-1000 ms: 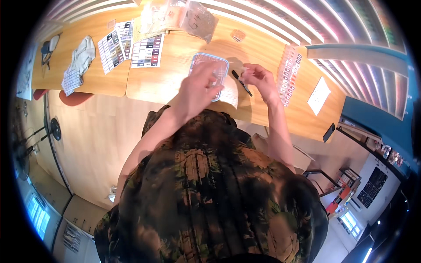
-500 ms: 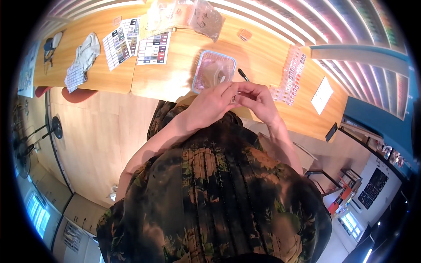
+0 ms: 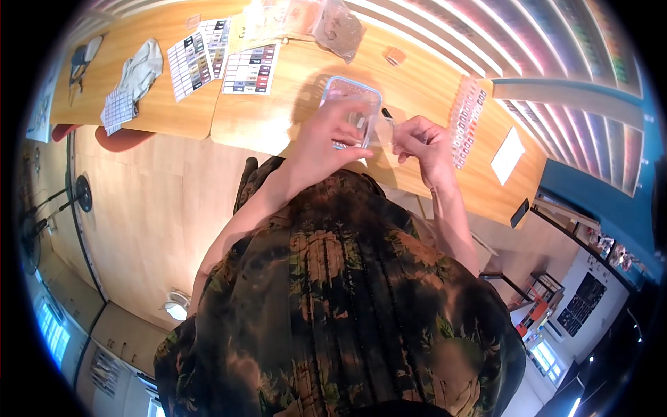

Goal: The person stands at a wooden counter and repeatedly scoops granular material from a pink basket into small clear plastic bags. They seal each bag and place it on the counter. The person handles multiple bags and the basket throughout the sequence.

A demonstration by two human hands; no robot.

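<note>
Near the table's front edge, my left hand (image 3: 326,135) reaches over a small blue-rimmed plastic basket (image 3: 356,84). Its thumb and fingers are apart, and it covers much of the basket's inside. To the right, my right hand (image 3: 427,147) has its fingers closed at the edge of what looks like a small clear plastic bag (image 3: 383,132). This see-through piece spans the gap between the basket and my right fingers; its contents, if any, are too faint to make out. A black pen (image 3: 387,112) lies just beyond it, partly covered.
Clear packets (image 3: 338,31) lie at the back, beside printed colour charts (image 3: 251,69). On the right are a strip of small round samples (image 3: 467,115), a white sheet (image 3: 508,156) and a phone (image 3: 520,213). A grey cloth (image 3: 142,68) lies far left.
My hands, together before, have come apart. The left has moved over the basket with its fingers spread; the right has shifted right, and a clear piece now shows beside it.
</note>
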